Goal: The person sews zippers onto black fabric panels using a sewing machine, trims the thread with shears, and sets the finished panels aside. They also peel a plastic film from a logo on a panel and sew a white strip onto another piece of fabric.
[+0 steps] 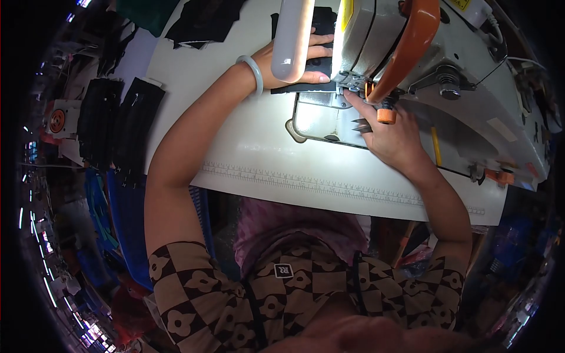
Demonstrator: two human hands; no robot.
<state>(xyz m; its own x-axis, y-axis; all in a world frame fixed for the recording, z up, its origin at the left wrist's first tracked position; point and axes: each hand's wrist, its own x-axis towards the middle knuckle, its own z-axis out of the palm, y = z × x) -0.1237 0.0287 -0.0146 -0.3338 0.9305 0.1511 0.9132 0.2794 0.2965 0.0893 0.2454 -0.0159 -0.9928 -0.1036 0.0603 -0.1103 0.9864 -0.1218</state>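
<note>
My left hand [315, 56] lies with spread fingers on a piece of dark fabric [312, 87], partly hidden by the tubular lamp. The fabric's edge lies by the presser foot [343, 83] of the sewing machine [376, 35]. My right hand [391, 135] is to the right of the presser foot, its index finger reaching the foot. Tucked in that hand are thread snips [362, 126], two dark pointed tips sticking out to the left; the rest is hidden by the fingers.
A lit tubular lamp [291, 41] hangs above my left hand. An orange lever [415, 44] rises on the machine. Dark fabric pieces [138, 120] hang over the table's left edge; more fabric [206, 20] lies at the back. A printed ruler [312, 183] runs along the table's front.
</note>
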